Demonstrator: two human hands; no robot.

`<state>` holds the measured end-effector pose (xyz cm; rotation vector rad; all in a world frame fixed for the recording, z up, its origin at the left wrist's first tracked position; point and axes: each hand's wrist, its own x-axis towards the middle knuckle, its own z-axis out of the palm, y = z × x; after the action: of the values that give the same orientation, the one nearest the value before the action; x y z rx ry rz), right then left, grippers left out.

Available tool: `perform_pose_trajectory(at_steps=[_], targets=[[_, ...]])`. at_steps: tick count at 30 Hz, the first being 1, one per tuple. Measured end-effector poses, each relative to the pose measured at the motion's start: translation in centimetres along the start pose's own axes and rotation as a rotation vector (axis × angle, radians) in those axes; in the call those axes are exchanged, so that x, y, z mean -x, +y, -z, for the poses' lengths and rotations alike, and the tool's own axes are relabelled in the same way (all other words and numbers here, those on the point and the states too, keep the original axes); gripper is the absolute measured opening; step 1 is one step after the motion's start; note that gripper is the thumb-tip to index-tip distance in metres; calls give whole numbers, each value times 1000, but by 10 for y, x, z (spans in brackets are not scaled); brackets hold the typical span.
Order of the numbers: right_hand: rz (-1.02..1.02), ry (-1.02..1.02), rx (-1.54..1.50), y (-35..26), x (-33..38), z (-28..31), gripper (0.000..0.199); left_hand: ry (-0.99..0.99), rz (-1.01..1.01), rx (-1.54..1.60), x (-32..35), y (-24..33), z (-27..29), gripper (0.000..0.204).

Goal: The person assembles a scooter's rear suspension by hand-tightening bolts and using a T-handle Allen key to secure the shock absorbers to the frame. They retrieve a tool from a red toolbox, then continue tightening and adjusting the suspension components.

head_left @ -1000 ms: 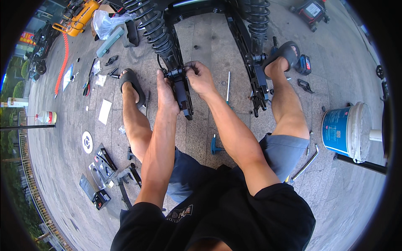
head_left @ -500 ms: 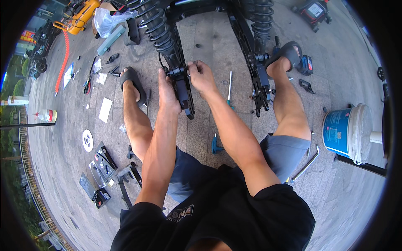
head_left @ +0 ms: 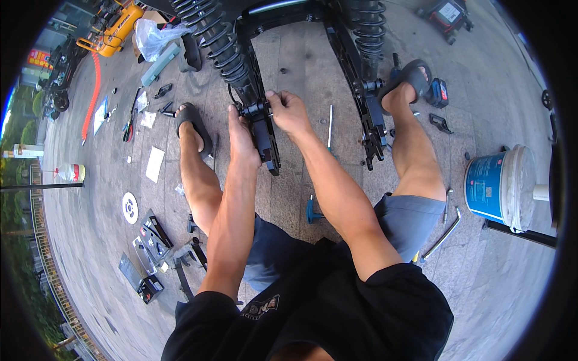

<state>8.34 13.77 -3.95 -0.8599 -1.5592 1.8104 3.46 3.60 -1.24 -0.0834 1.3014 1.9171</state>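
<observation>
A black swingarm [head_left: 301, 16] reaches toward me in two legs, with a black coil-spring shock absorber [head_left: 212, 45] meeting the left leg and another shock absorber [head_left: 369, 36] meeting the right one. My left hand [head_left: 242, 139] is wrapped against the outer side of the left leg's end, thumb up beside the shock's lower mount [head_left: 256, 108]; its other fingers are mostly hidden. On the inner side of that mount, my right hand [head_left: 289, 113] pinches thumb and forefinger together. Whatever small part sits between those fingertips is too hidden to name.
A blue T-handle hex key [head_left: 311, 212] lies between my legs, and a long thin rod [head_left: 330, 123] beyond my right forearm. Opened packaging [head_left: 147, 283] and a white disc [head_left: 129, 208] are at left. A blue-and-white bucket [head_left: 490, 188] stands right, an orange air compressor [head_left: 120, 27] far left.
The view has shifted slightly. Both hands keep their places at the left shock's lower mount, with hardly any visible movement of the fingers.
</observation>
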Motion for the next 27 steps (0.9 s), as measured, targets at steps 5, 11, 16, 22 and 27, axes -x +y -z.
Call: perform_pose_trajectory(at_steps=[5,11,16,22,27], targets=[[54,-36,-35,3,1,1,26,-25,-13,-10,0,1,0,61],[63,-54,-89,4,3,1,28,-1,-24,-15,-4,-2,2,64],[-20,-50,-47,5,4,2,25,0,-20,-46,-8,-2,6,67],[67,21,-210,11,4,2,19,-48,-31,-62,-5,-2,6,67],[-203,-261,-826,34,4,25,14,14,-39,-92,-5,-1,4,69]])
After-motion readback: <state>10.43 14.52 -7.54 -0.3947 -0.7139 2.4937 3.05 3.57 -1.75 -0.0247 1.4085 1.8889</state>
